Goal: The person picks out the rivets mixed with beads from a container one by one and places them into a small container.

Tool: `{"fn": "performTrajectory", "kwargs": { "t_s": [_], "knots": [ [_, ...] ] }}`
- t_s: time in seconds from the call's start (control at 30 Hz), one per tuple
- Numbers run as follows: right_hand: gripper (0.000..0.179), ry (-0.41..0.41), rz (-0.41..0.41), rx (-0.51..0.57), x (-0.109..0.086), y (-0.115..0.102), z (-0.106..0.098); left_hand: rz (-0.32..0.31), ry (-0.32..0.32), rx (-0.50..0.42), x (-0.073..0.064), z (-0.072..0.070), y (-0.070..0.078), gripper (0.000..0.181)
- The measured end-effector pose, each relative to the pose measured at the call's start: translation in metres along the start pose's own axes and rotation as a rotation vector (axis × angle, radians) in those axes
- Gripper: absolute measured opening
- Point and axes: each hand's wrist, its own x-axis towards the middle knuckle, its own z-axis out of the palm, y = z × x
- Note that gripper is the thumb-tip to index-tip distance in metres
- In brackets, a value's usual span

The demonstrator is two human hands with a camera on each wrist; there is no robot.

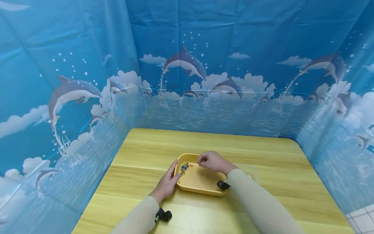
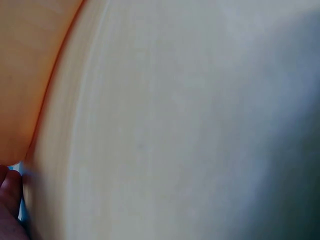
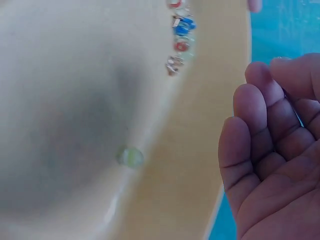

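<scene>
A yellow plastic tray [image 1: 201, 191] lies on the table. My left hand [image 1: 167, 184] grips its left rim, thumb over the edge and fingers along the outside. In the left wrist view, only a few of its fingers [image 2: 10, 197] show, beside the orange-looking tray wall [image 2: 30, 75]. Over the tray's back rim is my right hand [image 1: 214, 161], thumb touching a fingertip and other fingers curled; nothing shows in its grasp. Glass marbles [image 1: 184, 167] in several colours cluster at the tray's left end, with small shiny pieces [image 3: 173, 65] next to them. A pale green marble [image 3: 131, 157] sits apart inside the tray.
A wood-grain table [image 1: 146, 146] carries the tray. Just right of the tray lies a clear, flat sheet or lid [image 1: 248, 169], partly behind the right forearm. Blue dolphin-print curtains [image 1: 187, 107] stand around the table's back and sides.
</scene>
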Motion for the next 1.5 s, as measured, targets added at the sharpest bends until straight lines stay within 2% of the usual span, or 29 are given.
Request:
{"fn": "performTrajectory", "kwargs": {
  "t_s": [0.43, 0.77, 1.0, 1.27, 1.5],
  "knots": [
    [0.012, 0.081, -0.015, -0.017, -0.040, -0.009, -0.045, 0.003, 0.003, -0.004, 0.005, -0.004, 0.004, 0.065],
    [0.019, 0.095, 0.015, -0.033, -0.085, 0.012, -0.079, 0.010, -0.022, -0.021, 0.004, -0.002, 0.005, 0.065],
    [0.017, 0.123, 0.053, -0.085, -0.112, 0.034, -0.102, 0.018, 0.007, 0.000, 0.005, -0.004, 0.008, 0.066],
    [0.014, 0.092, 0.099, -0.130, -0.132, 0.049, -0.108, -0.010, -0.004, -0.005, 0.000, -0.006, 0.010, 0.066],
    [0.017, 0.076, 0.138, -0.139, -0.142, 0.058, -0.104, 0.001, -0.013, -0.019, 0.000, -0.002, 0.004, 0.066]
  ]
}}
